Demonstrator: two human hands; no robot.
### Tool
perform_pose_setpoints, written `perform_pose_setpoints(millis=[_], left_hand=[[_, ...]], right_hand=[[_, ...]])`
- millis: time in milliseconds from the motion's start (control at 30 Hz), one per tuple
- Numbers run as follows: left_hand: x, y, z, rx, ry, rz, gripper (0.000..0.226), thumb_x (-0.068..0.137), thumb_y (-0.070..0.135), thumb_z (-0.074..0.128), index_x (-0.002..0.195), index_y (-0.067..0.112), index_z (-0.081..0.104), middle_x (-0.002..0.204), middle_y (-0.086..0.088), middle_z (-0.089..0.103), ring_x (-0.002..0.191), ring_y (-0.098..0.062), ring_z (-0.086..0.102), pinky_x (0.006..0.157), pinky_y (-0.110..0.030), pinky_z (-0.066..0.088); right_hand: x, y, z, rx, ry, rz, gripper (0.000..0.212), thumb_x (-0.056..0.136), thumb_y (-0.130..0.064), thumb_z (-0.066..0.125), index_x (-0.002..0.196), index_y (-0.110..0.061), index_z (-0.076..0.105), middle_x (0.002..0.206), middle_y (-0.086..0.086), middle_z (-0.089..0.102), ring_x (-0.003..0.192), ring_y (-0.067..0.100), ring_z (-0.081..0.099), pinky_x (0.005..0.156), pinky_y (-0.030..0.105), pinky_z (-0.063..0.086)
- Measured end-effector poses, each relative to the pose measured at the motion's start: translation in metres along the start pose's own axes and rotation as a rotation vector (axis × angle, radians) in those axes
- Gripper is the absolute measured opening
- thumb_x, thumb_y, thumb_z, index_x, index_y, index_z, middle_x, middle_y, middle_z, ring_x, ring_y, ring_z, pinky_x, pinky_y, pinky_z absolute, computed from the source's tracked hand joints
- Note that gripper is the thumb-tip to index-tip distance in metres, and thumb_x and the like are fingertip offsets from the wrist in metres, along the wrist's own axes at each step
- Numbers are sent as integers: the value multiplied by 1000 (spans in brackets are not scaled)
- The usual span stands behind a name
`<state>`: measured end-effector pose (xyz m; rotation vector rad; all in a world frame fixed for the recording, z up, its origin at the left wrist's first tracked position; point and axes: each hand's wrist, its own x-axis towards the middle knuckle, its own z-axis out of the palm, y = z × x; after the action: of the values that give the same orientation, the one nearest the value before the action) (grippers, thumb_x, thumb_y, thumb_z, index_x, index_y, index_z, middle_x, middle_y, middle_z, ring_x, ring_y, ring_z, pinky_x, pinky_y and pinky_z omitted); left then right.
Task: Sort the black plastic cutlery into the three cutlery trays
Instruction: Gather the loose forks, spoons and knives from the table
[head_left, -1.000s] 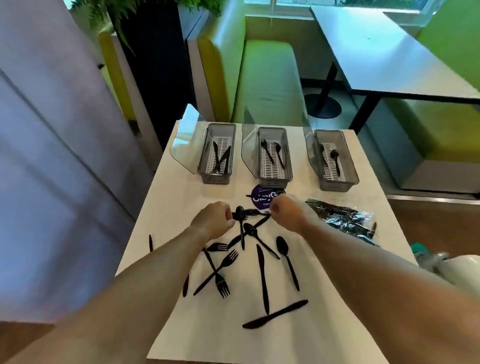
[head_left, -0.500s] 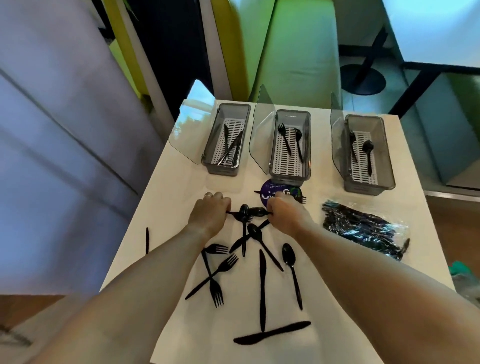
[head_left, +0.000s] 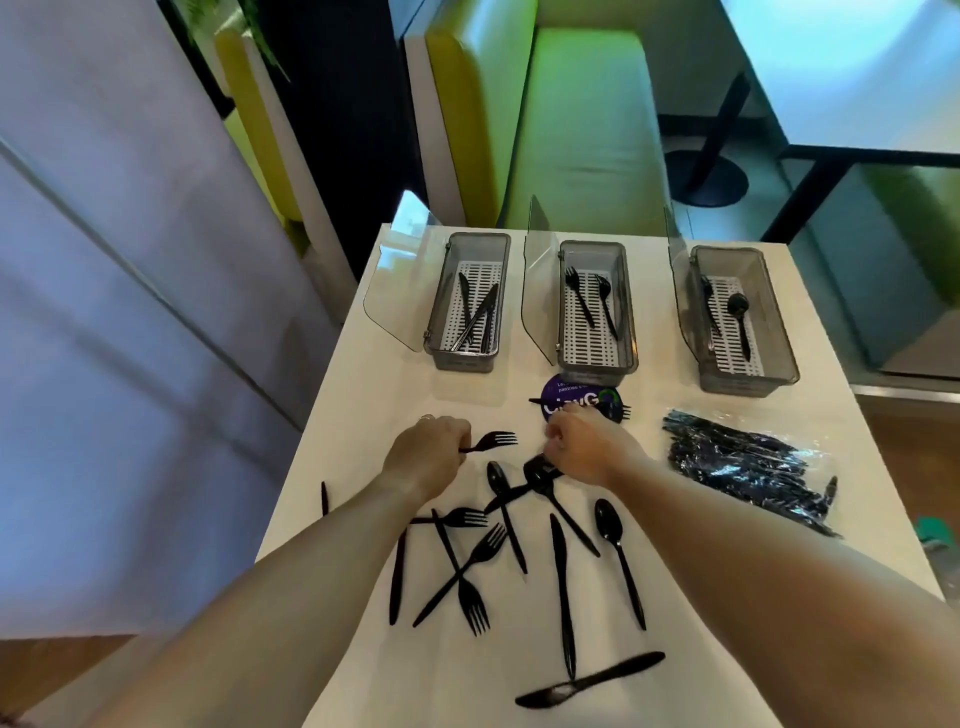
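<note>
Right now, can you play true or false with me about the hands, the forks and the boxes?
1. The left hand holds a fork. True.
2. The left tray holds spoons. False: it holds knives.
3. All three tray lids stand open. True.
4. The right hand is inside the middle tray. False: it is down at the loose cutlery on the table.
5. The bag of cutlery lies left of the hands. False: it lies to their right.

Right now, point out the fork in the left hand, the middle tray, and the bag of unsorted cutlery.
fork (head_left: 493, 439): head view, on its tines.
middle tray (head_left: 596, 371): head view, on its near wall.
bag of cutlery (head_left: 748, 462): head view, on its middle.
</note>
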<state>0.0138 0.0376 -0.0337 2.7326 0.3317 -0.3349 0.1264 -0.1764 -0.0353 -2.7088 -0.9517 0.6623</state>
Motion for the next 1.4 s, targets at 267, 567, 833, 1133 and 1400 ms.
perform_pose_setpoints(millis=[267, 567, 833, 1133, 1400], left_hand=[[-4, -9, -1, -75, -11, -17, 12, 95, 20, 61, 106, 20, 65, 111, -2, 67, 105, -25, 58, 83, -36, 48], [-4, 8, -10, -646, -42, -115, 8, 93, 12, 61, 87, 16, 59, 83, -1, 76, 80, -24, 73, 72, -34, 56], [4, 34, -18, -841, 7, 23, 22, 102, 13, 45, 91, 21, 63, 90, -5, 73, 91, -30, 72, 85, -50, 59], [2, 42, -4, -799, -30, 9, 29, 106, 14, 38, 89, 21, 61, 64, 3, 47, 59, -13, 43, 59, -31, 36], [7, 38, -2, -715, -49, -6, 14, 104, 23, 48, 100, 16, 60, 71, 13, 51, 65, -4, 47, 65, -30, 36]], right_hand=[[-2, -12, 4, -54, -38, 38, 21, 89, -16, 64, 110, -21, 63, 113, 3, 61, 104, 24, 57, 86, 41, 53], [6, -30, -25, 229, 188, 100, 11, 90, -13, 67, 101, -16, 68, 94, -1, 66, 84, 19, 61, 74, 31, 51], [-5, -61, -58, 1331, 158, 236, 10, 96, -1, 63, 95, -5, 53, 84, 23, 69, 66, 28, 71, 57, 33, 59], [-16, -30, -36, 1096, 293, 430, 19, 98, -23, 65, 102, -4, 67, 93, 14, 72, 71, 21, 67, 59, 30, 53], [-14, 37, -30, 326, 334, 464, 20, 95, -24, 62, 114, -18, 66, 119, 5, 57, 104, 25, 58, 91, 42, 51]])
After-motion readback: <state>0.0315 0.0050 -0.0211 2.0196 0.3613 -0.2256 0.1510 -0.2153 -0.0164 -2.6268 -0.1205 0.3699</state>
